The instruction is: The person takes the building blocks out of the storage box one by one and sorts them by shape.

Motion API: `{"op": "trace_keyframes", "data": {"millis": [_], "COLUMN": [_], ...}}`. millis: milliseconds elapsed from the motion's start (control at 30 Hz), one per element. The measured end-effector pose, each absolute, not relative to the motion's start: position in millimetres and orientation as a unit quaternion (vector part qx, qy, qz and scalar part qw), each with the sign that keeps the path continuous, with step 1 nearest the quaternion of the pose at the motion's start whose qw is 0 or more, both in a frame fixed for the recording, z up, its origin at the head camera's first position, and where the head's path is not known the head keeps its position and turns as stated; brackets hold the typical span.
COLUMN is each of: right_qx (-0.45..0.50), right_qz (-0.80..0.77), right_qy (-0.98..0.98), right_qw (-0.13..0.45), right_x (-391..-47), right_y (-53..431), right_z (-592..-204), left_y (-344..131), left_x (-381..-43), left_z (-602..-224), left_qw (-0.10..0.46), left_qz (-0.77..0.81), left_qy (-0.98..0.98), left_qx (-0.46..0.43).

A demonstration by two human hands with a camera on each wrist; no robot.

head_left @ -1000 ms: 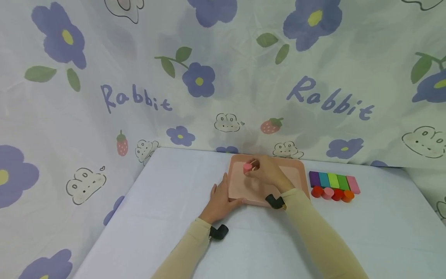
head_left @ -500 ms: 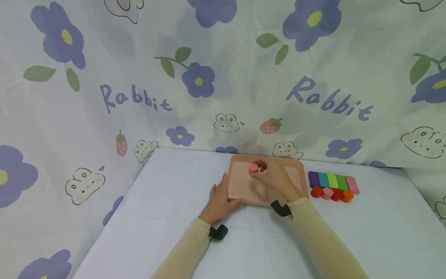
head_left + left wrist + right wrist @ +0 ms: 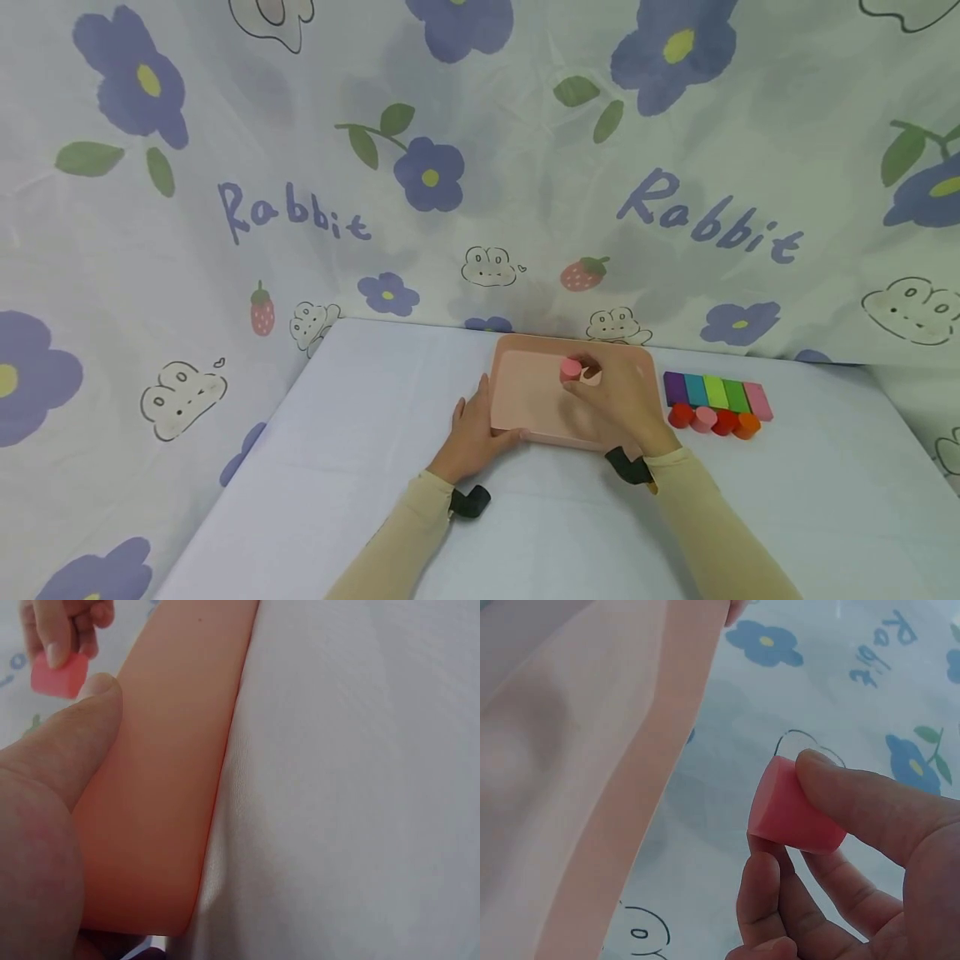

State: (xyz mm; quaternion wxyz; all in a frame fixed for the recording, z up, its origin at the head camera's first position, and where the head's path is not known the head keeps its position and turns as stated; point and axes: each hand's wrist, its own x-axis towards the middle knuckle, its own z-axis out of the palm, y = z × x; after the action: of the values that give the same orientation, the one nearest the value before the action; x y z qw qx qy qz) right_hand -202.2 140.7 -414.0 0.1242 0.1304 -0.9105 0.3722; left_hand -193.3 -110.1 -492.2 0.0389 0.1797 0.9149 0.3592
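Observation:
A pink cylindrical block (image 3: 571, 371) is pinched between the thumb and fingers of my right hand (image 3: 618, 392), over the peach tray (image 3: 525, 343) in the head view. The right wrist view shows the block (image 3: 795, 810) tilted, its flat end facing the tray wall (image 3: 622, 795). My left hand (image 3: 474, 435) rests against the tray's near left corner, fingers straight along the left side and thumb along the front. In the left wrist view its thumb (image 3: 82, 735) lies on the tray's front wall (image 3: 165, 780); its other fingers are mostly hidden there.
Right of the tray, a row of rectangular blocks in purple, blue, greens and pink (image 3: 716, 392) lies on the white table (image 3: 420, 367). Several short cylinders in red, pink and orange (image 3: 703, 419) stand before it. A patterned curtain (image 3: 525, 167) rises behind the table.
My right hand has moved right and slightly nearer over the tray, carrying the pink cylindrical block. The left hand has kept its place at the corner.

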Motion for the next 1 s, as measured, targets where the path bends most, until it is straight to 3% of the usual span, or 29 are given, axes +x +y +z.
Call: {"op": "trace_keyframes", "data": {"millis": [133,533,1000], "right_qx": [0.142,0.109,0.053], "right_qz": [0.356,0.399,0.368], "right_qy": [-0.908,-0.903,-0.920], "right_qw": [0.170,0.116,0.123], "right_x": [-199,-179,-161], "right_y": [148,172,199], "right_z": [-415,-415,-415], "left_y": [-110,-109,-109], "left_x": [-193,-192,-192], "left_z": [-493,-491,-492], "left_qw": [0.034,0.035,0.037], "left_qz": [0.361,0.362,0.367], "left_qy": [0.914,0.914,0.912], "left_qx": [0.182,0.183,0.179]}}
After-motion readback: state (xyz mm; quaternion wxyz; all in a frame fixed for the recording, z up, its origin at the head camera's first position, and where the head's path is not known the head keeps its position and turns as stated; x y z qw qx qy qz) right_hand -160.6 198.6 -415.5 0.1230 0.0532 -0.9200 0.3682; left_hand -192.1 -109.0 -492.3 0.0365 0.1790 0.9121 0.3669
